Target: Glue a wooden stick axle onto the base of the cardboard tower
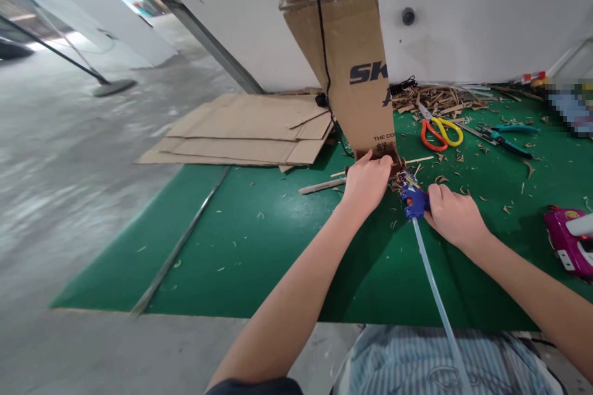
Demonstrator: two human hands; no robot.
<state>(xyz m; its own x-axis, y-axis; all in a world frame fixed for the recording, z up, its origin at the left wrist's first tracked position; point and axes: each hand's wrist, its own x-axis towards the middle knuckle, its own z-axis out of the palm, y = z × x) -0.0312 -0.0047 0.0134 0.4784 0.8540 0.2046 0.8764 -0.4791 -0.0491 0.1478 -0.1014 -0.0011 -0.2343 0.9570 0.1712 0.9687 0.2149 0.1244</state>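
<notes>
A tall cardboard structure with black print stands upright on the green table. My left hand is closed on its lower front edge, the fingertips partly hidden by the hand itself. My right hand grips a blue glue gun, whose front end is close to the foot of the cardboard, among small scraps. A long translucent glue stick sticks out of the gun's back towards me. Beside my left hand lies a thin cardboard strip.
Flat cardboard sheets lie at the back left. Orange-and-yellow-handled scissors, teal-handled pliers and a heap of cardboard offcuts are to the right. A magenta device sits at the right edge. A black cable hangs along the cardboard.
</notes>
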